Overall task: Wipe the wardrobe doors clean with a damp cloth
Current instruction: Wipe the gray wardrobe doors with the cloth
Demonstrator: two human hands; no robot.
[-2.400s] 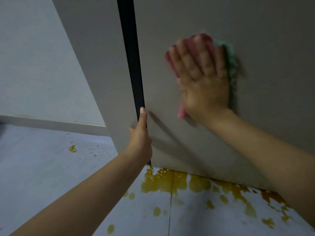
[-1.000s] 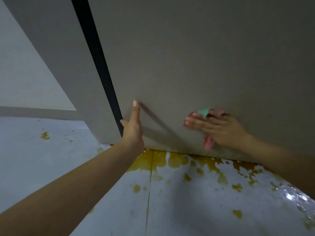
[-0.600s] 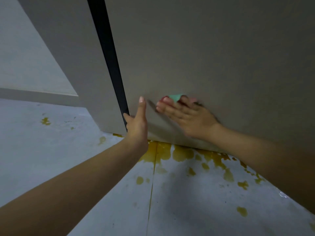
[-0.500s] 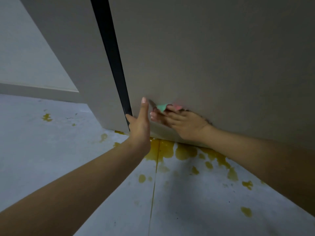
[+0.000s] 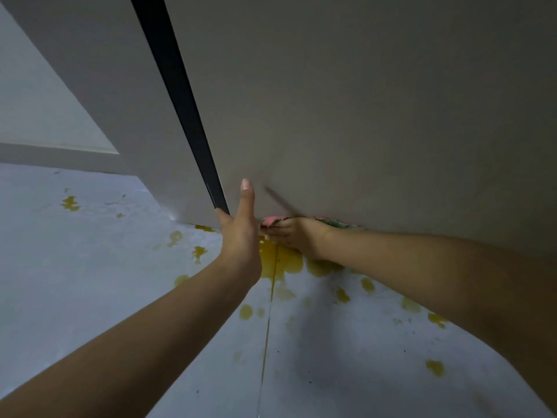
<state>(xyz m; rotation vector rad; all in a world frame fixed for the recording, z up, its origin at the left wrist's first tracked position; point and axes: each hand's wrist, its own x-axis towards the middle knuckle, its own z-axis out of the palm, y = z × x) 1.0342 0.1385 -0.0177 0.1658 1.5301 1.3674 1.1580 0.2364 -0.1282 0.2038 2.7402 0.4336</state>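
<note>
Surroundings: your view takes in a grey wardrobe door (image 5: pixel 376 110) filling the upper right, a black vertical strip (image 5: pixel 180 98) along its left edge, and a second grey panel (image 5: pixel 99 86) beyond the strip. Below lies a pale floor (image 5: pixel 90 267) marked with yellow stains (image 5: pixel 280 260), thickest just under the door's bottom edge, with a thin joint line (image 5: pixel 266 342) running toward you. A pale wall (image 5: pixel 33 107) with a skirting board (image 5: pixel 54 155) closes off the far left.

Your left hand (image 5: pixel 241 227): fingers straight and together, pointing up, laid flat against the door near its lower left corner; the thumb sits at the foot of the black strip. This hand stands directly in front of your right fingertips.

Your right hand (image 5: pixel 294 235): low at the door's bottom edge, pressing the cloth (image 5: pixel 271 220) against the panel. Its fingers appear extended, but your left hand covers the tips, so you cannot tell exactly how they lie.

Cloth: pink at the left end, green showing behind the wrist; most is hidden under your right hand. Its full shape cannot be made out.
</note>
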